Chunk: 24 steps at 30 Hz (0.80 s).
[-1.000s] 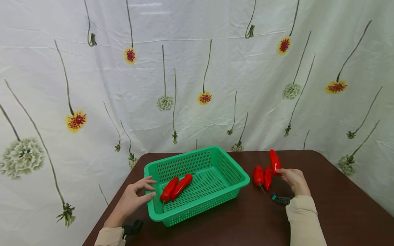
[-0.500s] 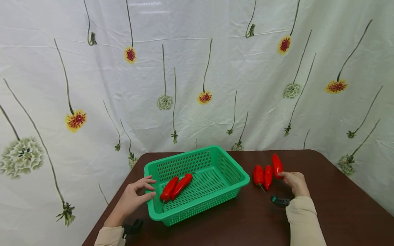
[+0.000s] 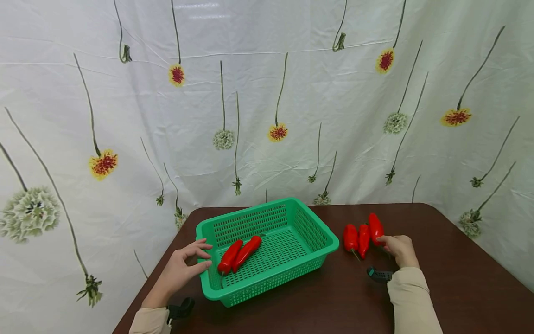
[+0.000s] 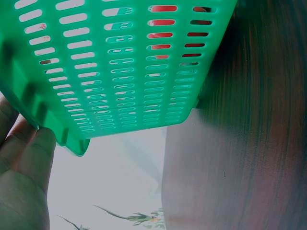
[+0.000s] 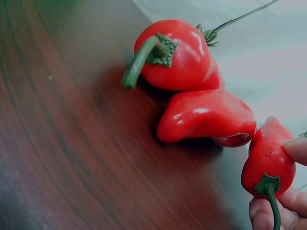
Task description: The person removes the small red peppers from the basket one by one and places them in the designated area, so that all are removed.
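Note:
My right hand (image 3: 399,249) pinches a red pepper (image 3: 376,227) between thumb and fingers near its stem end. In the right wrist view this pepper (image 5: 269,160) has its green stem pointing down past the fingers. Two more red peppers lie to its left, a slim one (image 3: 364,240) close beside it and a fatter one (image 3: 350,237) farther left. My left hand (image 3: 179,269) is at the left rim of a green plastic basket (image 3: 267,287), fingers loosely bent and spread from the thumb. The left wrist view shows fingertips (image 4: 43,139) right at the rim. Two red peppers (image 3: 238,254) lie inside the basket.
The basket stands on a dark brown wooden table (image 3: 329,306), left of the middle. A white curtain (image 3: 250,106) printed with flowers hangs behind the table's far edge. Each wrist carries a small black camera band (image 3: 379,274).
My right hand has moved slightly right and down, bringing the held pepper away from the other two and lower beside them. The left hand and basket have stayed in place.

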Motion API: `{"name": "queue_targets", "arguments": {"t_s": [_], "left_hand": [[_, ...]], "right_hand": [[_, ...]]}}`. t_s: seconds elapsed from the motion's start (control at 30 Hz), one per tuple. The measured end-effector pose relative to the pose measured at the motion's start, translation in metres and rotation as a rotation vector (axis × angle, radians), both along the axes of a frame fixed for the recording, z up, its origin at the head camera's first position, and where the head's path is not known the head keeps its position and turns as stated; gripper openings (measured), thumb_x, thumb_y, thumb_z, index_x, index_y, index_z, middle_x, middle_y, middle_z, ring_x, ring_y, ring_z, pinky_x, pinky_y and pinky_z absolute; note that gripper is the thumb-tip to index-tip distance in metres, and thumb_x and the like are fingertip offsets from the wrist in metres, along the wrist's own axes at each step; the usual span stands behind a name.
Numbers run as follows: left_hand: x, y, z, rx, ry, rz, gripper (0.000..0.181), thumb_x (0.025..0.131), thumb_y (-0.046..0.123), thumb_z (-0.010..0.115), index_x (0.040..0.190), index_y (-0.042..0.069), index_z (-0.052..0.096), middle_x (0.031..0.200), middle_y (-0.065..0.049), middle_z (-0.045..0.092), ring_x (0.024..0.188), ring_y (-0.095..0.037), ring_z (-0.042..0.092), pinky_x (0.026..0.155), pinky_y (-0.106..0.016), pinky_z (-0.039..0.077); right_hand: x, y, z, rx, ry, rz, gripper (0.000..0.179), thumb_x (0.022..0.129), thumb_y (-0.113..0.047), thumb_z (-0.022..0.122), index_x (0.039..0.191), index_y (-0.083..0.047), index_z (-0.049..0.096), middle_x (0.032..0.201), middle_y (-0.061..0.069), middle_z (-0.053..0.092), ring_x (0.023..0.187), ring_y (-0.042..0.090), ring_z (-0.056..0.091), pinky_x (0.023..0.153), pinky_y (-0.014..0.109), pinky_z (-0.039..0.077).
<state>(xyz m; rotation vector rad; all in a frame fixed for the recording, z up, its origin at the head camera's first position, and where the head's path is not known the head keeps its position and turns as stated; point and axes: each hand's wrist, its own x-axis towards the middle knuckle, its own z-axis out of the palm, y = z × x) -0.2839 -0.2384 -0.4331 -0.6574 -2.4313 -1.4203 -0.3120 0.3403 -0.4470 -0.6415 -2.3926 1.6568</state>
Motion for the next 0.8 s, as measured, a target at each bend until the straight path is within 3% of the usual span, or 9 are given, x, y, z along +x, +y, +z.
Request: {"name": "queue_targets", "arguments": {"t_s": [0.27,0.43,0.63,0.8], "left_hand": [[-0.0001,0.0002,-0.0002,-0.017,0.010,0.012,0.010,0.090,0.012,0.074,0.096,0.004,0.074,0.129,-0.015,0.067,0.127,0.016,0.040,0.094,-0.014,0.046],[-0.0010,0.0006,-0.0009,-0.008,0.013,0.005,0.012,0.090,0.013,0.075,0.095,0.002,0.074,0.127,-0.017,0.067,0.126,0.019,0.039,0.093,-0.012,0.046],[-0.0008,0.0009,-0.0005,-0.002,0.011,0.004,0.011,0.089,0.012,0.075,0.095,0.002,0.074,0.127,-0.017,0.067,0.125,0.019,0.039,0.092,-0.012,0.046],[0.0000,0.0007,0.0001,0.003,0.002,0.003,0.012,0.090,0.012,0.075,0.096,0.002,0.074,0.128,-0.017,0.067,0.126,0.018,0.039,0.093,-0.012,0.046]], "right_hand": [[-0.0011,0.0017,-0.0024,0.007,-0.024,0.027,0.047,0.091,-0.020,0.063,0.117,0.019,0.057,0.126,0.032,0.051,0.080,0.017,0.061,0.068,0.022,0.045],[0.0007,0.0011,-0.0016,0.028,-0.015,0.017,0.036,0.089,-0.017,0.065,0.103,0.015,0.060,0.108,0.024,0.057,0.076,0.016,0.059,0.065,0.022,0.045],[0.0049,-0.0012,0.0022,0.075,-0.029,0.010,0.024,0.086,-0.018,0.070,0.080,0.003,0.060,0.073,0.004,0.056,0.068,0.016,0.055,0.063,0.028,0.044],[0.0067,-0.0020,0.0053,0.115,-0.052,0.019,0.026,0.087,-0.021,0.070,0.075,0.000,0.059,0.066,0.001,0.055,0.068,0.017,0.055,0.064,0.030,0.042]]}}
